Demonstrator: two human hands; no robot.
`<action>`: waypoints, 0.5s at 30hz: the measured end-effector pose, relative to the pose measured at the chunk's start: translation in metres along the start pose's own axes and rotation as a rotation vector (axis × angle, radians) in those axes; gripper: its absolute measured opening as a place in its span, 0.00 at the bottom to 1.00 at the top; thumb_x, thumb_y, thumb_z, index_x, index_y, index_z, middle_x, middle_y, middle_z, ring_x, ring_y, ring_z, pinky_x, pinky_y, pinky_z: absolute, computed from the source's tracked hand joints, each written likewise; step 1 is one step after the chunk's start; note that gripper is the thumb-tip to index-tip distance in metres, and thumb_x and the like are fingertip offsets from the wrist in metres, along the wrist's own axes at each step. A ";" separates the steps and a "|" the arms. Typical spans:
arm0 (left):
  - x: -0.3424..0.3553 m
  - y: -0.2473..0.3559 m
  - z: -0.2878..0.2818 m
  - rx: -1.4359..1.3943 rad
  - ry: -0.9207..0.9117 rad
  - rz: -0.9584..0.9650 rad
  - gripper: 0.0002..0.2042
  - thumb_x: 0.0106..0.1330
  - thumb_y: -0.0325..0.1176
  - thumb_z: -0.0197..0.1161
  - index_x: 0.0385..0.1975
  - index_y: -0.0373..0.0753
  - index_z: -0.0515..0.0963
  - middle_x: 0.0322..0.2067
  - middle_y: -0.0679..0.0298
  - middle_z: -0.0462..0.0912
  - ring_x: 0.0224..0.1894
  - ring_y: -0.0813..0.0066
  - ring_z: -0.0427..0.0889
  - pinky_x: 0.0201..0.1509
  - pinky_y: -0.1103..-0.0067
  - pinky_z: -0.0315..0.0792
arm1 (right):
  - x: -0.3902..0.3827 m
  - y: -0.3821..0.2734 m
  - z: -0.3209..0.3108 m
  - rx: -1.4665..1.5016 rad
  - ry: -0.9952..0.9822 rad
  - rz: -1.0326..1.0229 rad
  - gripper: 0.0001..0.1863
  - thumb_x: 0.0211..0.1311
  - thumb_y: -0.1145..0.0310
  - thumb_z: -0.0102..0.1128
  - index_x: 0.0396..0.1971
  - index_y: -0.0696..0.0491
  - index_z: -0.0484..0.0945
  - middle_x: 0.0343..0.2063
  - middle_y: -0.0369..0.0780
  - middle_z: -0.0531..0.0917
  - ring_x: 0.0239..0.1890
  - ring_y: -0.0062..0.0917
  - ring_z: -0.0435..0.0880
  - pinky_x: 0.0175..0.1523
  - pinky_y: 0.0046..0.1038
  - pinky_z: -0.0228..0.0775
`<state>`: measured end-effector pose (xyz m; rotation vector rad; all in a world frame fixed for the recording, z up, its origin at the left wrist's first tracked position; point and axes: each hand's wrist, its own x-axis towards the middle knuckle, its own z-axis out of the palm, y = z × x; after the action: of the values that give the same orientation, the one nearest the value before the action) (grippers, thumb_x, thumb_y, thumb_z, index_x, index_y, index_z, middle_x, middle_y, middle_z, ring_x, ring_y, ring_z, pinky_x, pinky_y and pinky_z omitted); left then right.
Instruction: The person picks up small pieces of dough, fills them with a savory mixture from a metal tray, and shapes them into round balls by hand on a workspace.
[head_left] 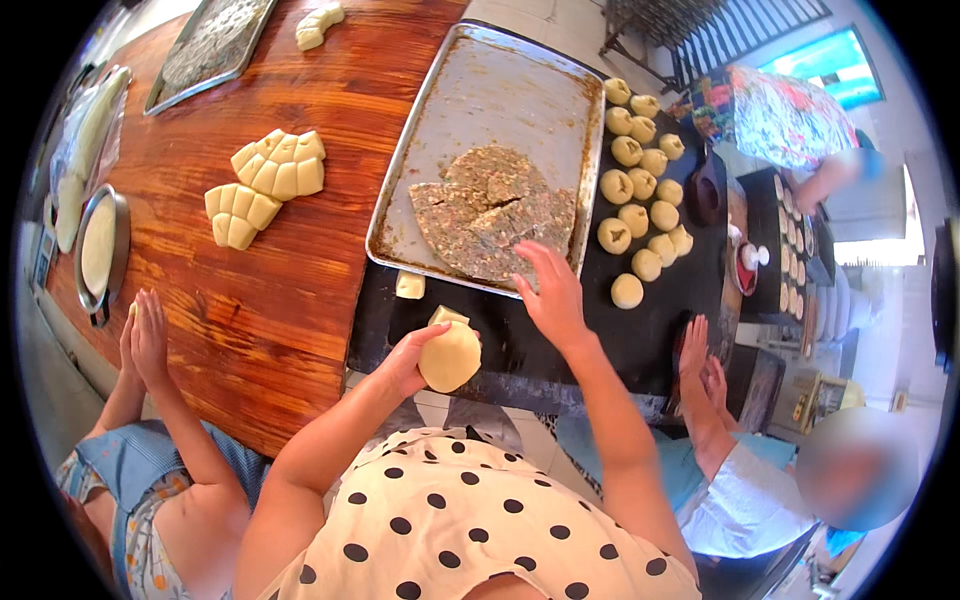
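Over the black table's (640, 345) near edge, close to its left corner, a flat dough round (450, 358) lies in the person's left hand (406, 364). The right hand (553, 298), fingers spread wide and seemingly empty, is at the near side of the brown filling (495, 205) on the metal tray (500, 75); contact cannot be told. The round is best kept gently cupped and level, its rim clean. Right of the tray sit dough balls (627, 291).
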<state>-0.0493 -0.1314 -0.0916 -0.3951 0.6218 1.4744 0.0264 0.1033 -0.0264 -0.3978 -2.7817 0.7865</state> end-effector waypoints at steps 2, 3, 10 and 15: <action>-0.008 -0.001 -0.009 -0.170 0.138 -0.020 0.22 0.65 0.38 0.61 0.56 0.34 0.72 0.50 0.53 0.81 0.52 0.58 0.82 0.56 0.60 0.76 | 0.031 0.011 0.007 -0.238 -0.065 -0.243 0.26 0.55 0.75 0.61 0.57 0.51 0.72 0.61 0.46 0.72 0.64 0.38 0.70 0.67 0.41 0.63; -0.010 -0.008 -0.018 -0.212 0.126 0.007 0.20 0.65 0.36 0.60 0.55 0.35 0.71 0.49 0.53 0.80 0.51 0.57 0.81 0.56 0.59 0.76 | 0.046 0.017 0.014 -0.349 -0.095 -0.373 0.28 0.54 0.76 0.60 0.58 0.49 0.71 0.63 0.46 0.69 0.67 0.39 0.66 0.70 0.42 0.59; -0.034 -0.029 -0.008 -0.135 0.307 0.171 0.20 0.66 0.33 0.61 0.56 0.36 0.70 0.49 0.55 0.78 0.51 0.59 0.81 0.56 0.60 0.77 | 0.104 0.047 0.053 -0.529 -0.411 -0.731 0.23 0.57 0.73 0.54 0.55 0.51 0.74 0.54 0.44 0.77 0.60 0.36 0.73 0.68 0.38 0.63; -0.031 -0.020 -0.013 -0.173 0.344 0.217 0.22 0.67 0.35 0.61 0.59 0.34 0.70 0.52 0.54 0.79 0.53 0.59 0.80 0.58 0.62 0.75 | 0.112 0.046 0.048 -0.487 -0.507 -0.701 0.22 0.52 0.72 0.61 0.51 0.52 0.75 0.47 0.42 0.79 0.54 0.36 0.77 0.59 0.36 0.71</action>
<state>-0.0308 -0.1649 -0.0853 -0.7450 0.8330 1.6890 -0.0831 0.1535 -0.0761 0.7874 -3.1934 0.0323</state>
